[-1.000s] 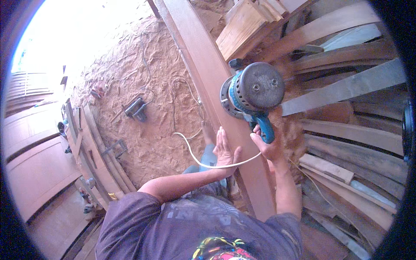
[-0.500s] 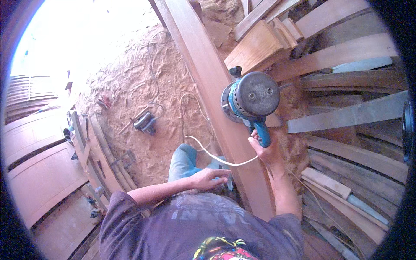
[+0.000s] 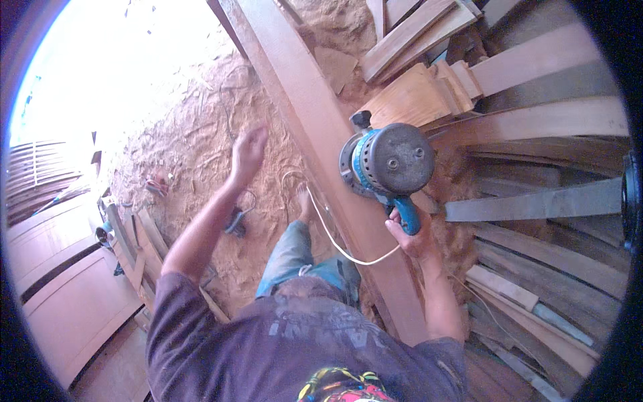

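Observation:
My right hand [image 3: 412, 238] is wrapped round the blue handle of a router [image 3: 395, 161]. The tool's round dark motor cap faces up, and a dark knob sticks out on its far side. It rests on a long reddish-brown timber beam [image 3: 315, 107] that runs from the far left of centre to beside my body. A white cord [image 3: 328, 231] loops over the beam near the handle. My left hand [image 3: 250, 149] is raised out ahead on the left, above the shavings-covered floor, slightly blurred. Its fingers look loosely extended with nothing in them.
Wood shavings [image 3: 194, 134] cover the floor. Another power tool [image 3: 236, 222] lies there, partly hidden by my left forearm. Stacked boards [image 3: 549, 261] fill the right side, with a light wood block [image 3: 408, 97] beyond the router. Panels [image 3: 80, 288] lie at the left.
My left hand has swung from beside my waist forward and left over the floor. The router and right hand have barely moved; the view has shifted slightly.

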### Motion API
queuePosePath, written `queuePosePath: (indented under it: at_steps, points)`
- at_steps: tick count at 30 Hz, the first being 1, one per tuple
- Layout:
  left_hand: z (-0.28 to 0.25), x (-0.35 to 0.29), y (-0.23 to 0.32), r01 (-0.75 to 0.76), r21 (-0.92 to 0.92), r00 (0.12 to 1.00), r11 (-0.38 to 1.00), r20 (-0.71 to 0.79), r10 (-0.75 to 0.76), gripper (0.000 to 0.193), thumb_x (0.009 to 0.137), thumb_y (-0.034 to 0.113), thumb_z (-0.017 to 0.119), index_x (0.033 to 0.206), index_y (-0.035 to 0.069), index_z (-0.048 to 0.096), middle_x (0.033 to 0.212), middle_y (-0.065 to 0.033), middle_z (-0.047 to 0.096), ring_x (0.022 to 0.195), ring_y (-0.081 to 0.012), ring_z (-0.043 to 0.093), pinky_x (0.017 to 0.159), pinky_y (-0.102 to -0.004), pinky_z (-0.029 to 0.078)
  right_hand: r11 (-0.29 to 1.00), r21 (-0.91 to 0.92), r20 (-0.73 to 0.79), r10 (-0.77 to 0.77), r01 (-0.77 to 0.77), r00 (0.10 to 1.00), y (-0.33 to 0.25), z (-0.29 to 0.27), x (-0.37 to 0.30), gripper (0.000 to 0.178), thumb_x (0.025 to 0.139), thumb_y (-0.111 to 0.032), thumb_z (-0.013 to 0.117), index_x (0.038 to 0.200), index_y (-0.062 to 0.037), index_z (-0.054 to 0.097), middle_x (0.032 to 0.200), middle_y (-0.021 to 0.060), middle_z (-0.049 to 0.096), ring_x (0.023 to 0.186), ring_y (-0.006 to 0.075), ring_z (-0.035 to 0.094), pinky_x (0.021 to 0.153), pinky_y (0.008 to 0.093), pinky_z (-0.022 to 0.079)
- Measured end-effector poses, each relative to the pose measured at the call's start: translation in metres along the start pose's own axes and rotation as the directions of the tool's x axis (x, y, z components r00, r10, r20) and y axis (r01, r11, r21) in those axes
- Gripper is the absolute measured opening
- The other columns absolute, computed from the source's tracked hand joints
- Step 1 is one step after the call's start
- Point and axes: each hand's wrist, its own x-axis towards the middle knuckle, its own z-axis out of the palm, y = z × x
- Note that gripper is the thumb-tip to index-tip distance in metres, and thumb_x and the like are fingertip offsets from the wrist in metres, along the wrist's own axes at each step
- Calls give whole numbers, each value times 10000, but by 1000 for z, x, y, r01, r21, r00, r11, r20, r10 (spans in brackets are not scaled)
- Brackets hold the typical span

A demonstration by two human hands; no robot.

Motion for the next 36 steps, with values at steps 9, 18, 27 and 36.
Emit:
queuePosePath:
  at_steps: [9, 18, 27, 36]
  points:
    - [18, 259, -19, -6, 349, 995, 937, -92, 41, 662, 1028, 452, 575, 1523, 36, 434, 1483, -220, 551, 1413, -354, 496, 1169, -488, 358, 995, -61, 26, 75, -73, 997, -22, 18, 66, 138, 858, -78, 788, 946, -54, 684, 804, -7, 671, 737, 89, 627, 678, 276, 504]
    - [70, 261, -2, 117, 173, 968, 978, -241, -74, 788, 1052, 484, 350, 1621, -37, 191, 1668, -217, 303, 1583, -306, 197, 1221, -455, 111, 987, -29, 16, 159, -159, 987, -41, 36, 119, 140, 865, -94, 788, 958, -64, 689, 825, 5, 698, 748, 104, 646, 693, 296, 528]
    - [70, 262, -2, 122, 156, 961, 980, -267, -77, 780, 1048, 481, 374, 1614, -34, 227, 1656, -213, 323, 1571, -296, 224, 1217, -458, 124, 990, 28, -9, 135, -135, 991, -69, 58, 167, 105, 866, -3, 749, 887, -54, 660, 776, -27, 640, 705, 76, 588, 641, 272, 469]
    - [69, 257, -1, 154, 238, 959, 959, -268, -88, 688, 1059, 368, 443, 1606, -8, 262, 1660, -192, 323, 1557, -328, 254, 1205, -472, 173, 998, -32, 60, 62, -61, 996, -93, 81, 242, 112, 877, -75, 763, 919, -90, 660, 773, -13, 638, 695, 97, 590, 648, 294, 489]
